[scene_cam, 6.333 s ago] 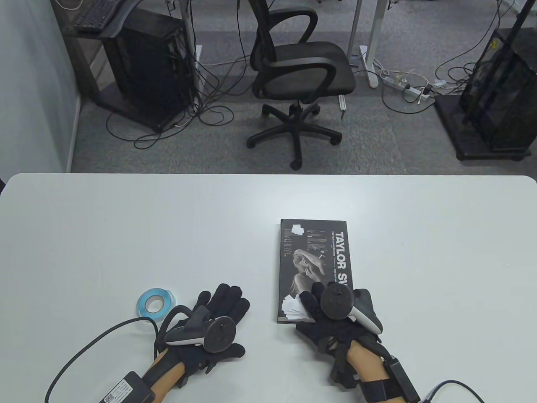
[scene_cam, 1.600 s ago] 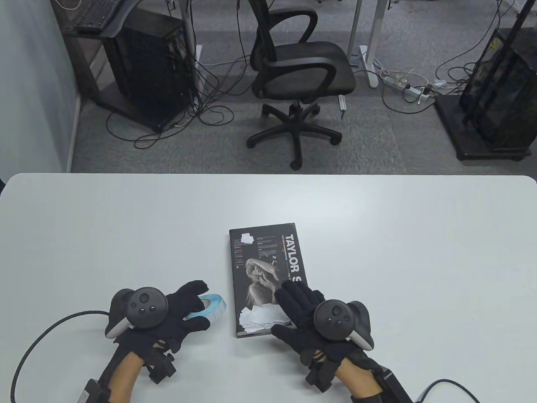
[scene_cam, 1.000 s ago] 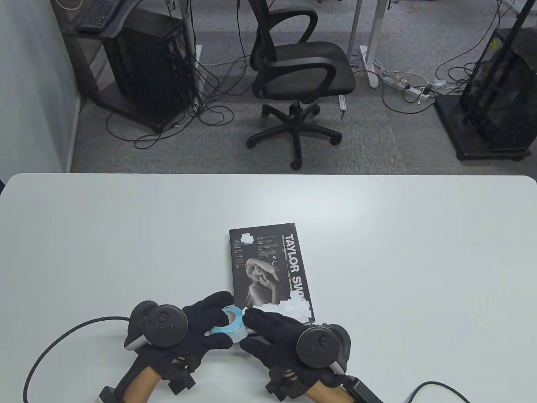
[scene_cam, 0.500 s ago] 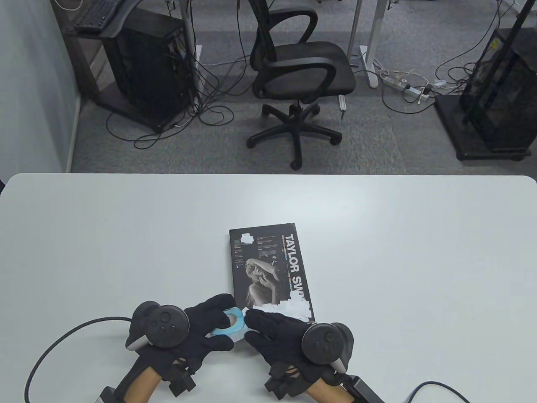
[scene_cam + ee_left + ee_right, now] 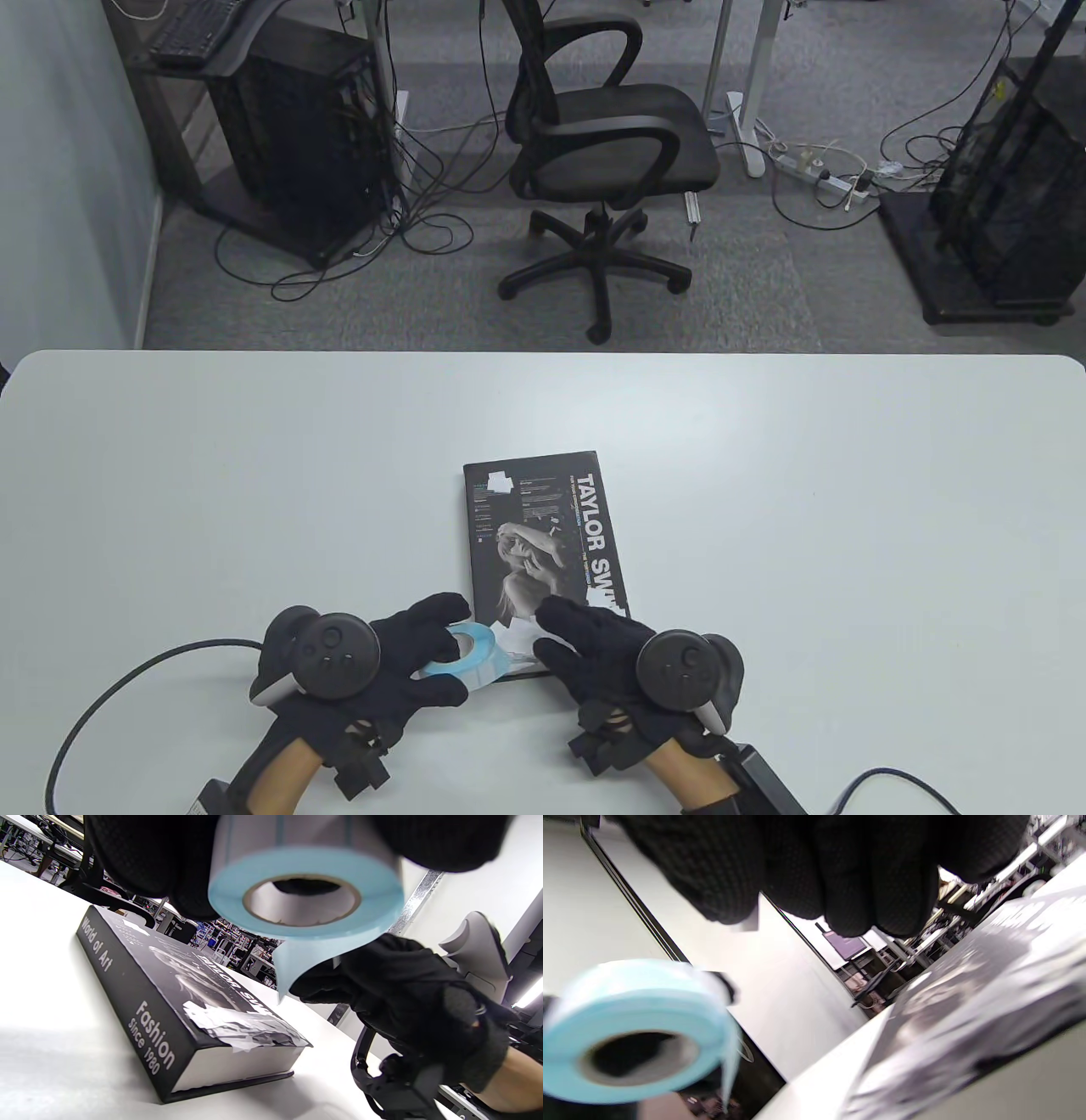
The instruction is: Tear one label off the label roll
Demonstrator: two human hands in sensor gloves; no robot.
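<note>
The label roll [image 5: 473, 652] is blue with a white core. My left hand [image 5: 445, 652] grips it just above the table, left of the book's near corner. It also shows in the left wrist view [image 5: 305, 891], with a blue backing tail [image 5: 297, 961] hanging loose, and in the right wrist view [image 5: 632, 1031]. My right hand [image 5: 547, 630] is just right of the roll, over the book's near end. It pinches a small white label [image 5: 751, 921] at its fingertips. The label also shows in the left wrist view [image 5: 335, 962].
A black hardcover book [image 5: 543, 526] lies on the white table [image 5: 254, 475], with several white labels stuck on its near corner [image 5: 237, 1022]. An office chair [image 5: 602, 144] and cables stand on the floor beyond the table's far edge.
My right hand has pulled away to the right from the roll, onto the book's near end. The left hand, the roll and the book have stayed in place.
</note>
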